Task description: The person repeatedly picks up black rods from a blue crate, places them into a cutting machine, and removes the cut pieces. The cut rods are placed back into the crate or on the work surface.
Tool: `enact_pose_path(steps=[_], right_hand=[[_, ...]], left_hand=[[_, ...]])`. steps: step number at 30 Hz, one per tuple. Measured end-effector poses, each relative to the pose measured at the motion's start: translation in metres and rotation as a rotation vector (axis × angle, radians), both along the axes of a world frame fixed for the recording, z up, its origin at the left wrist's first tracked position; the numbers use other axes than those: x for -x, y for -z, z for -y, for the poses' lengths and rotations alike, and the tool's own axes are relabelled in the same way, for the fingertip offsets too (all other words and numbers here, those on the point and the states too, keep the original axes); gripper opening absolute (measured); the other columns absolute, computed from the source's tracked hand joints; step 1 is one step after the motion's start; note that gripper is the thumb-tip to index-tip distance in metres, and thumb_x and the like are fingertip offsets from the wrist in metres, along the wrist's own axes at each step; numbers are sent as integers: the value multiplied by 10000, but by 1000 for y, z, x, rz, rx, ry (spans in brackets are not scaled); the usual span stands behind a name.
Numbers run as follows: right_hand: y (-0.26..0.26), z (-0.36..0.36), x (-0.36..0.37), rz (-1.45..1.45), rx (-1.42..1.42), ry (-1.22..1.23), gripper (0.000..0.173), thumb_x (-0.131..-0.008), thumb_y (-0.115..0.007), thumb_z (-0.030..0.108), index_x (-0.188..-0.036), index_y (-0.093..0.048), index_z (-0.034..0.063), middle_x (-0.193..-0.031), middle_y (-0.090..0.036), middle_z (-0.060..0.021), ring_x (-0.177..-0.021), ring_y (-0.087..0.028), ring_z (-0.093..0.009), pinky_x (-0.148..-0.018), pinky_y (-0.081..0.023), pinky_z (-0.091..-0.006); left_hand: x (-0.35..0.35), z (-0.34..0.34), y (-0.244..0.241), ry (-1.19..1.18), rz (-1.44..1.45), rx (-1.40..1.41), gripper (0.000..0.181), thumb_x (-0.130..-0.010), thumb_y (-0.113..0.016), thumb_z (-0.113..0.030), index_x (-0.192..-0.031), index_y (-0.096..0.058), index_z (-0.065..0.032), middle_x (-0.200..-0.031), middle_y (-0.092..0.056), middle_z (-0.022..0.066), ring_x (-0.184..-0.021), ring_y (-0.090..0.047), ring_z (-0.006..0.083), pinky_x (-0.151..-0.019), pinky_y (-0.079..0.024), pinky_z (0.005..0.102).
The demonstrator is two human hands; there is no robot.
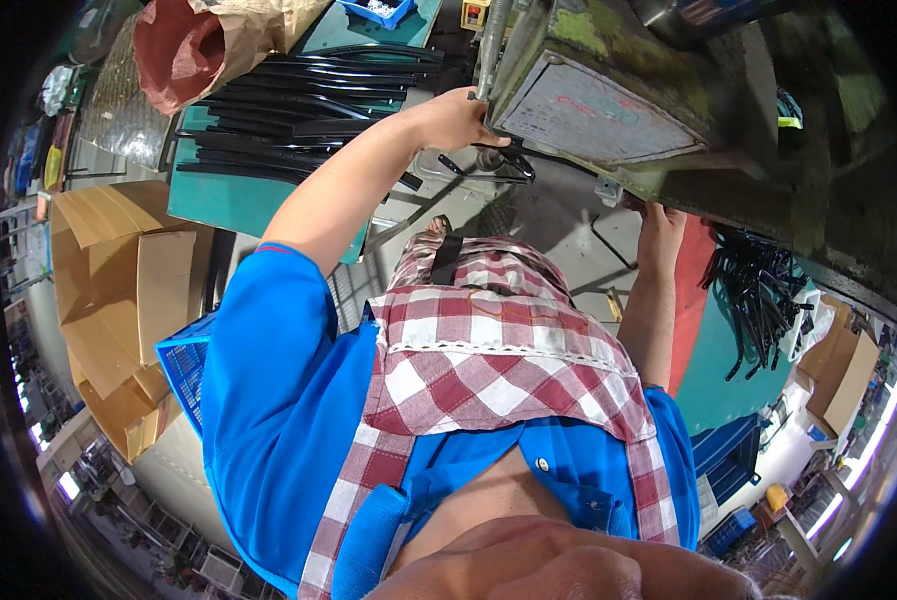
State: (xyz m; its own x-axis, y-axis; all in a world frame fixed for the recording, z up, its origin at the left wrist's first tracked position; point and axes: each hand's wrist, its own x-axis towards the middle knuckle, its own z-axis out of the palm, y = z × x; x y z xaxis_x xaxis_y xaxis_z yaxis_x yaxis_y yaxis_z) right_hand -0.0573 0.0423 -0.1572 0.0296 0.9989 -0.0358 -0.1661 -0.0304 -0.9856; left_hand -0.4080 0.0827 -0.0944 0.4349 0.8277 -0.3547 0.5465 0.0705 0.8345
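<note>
My left hand (459, 124) reaches to the machine's near left edge, beside a vertical threaded rod (492, 49). Its fingers are at a black curved metal part (519, 166), partly under the machine; the grip is partly hidden. My right hand (662, 221) is raised to the lower edge of the green-painted machine (628, 176), its fingertips hidden behind that edge, so what it touches cannot be told. A small clear fitting (608, 191) hangs between the hands. Many long black strips or tubes (306, 97) lie on the green table (223, 191) at the left.
At the right, a bundle of black bent rods (760, 300) lies on a green surface (718, 360) beside a red sheet (690, 292). Cardboard boxes (118, 277) and a blue crate (185, 360) stand at the left. A paper sack (185, 52) and a blue tray (381, 11) are farther up.
</note>
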Motion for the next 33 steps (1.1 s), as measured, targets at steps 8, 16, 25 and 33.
enact_pose_path(steps=[8, 16, 25, 33], right_hand=[[35, -14, -27, 40, 190, 68, 231, -928, -553, 147, -1119, -562, 18, -1039, -586, -52, -833, -575, -163, -690, -490, -330], [69, -29, -44, 746, -158, 131, 249, -896, -579, 137, -1117, -591, 23, -1063, -616, -81, -935, -580, -222, -800, -466, -374], [-12, -16, 76, 1184, -506, -249, 369, -767, -722, 287, -1054, -640, 69, -946, -661, -155, -920, -620, -353, -799, -479, -435], [1, -13, 110, 1338, -475, -493, 397, -787, -707, 266, -1132, -602, 99, -789, -675, -118, -737, -660, -304, -668, -516, -401]], left_hand=[[-24, -21, -19, 215, -141, -34, 398, -848, -675, -149, -1212, -577, -19, -1098, -669, 99, -1007, -612, 188, -897, -460, 284], [-13, -30, 50, 29, -36, 185, 290, -860, -678, -285, -876, -683, 4, -723, -662, 73, -634, -626, 134, -643, -473, 290], [24, -8, 52, 33, 18, 297, 300, -890, -651, -219, -1052, -619, 31, -823, -649, 51, -763, -613, 127, -707, -493, 307], [42, 6, 44, 50, 26, 249, 279, -894, -641, -263, -930, -644, 13, -771, -650, 36, -736, -605, 110, -691, -468, 274]])
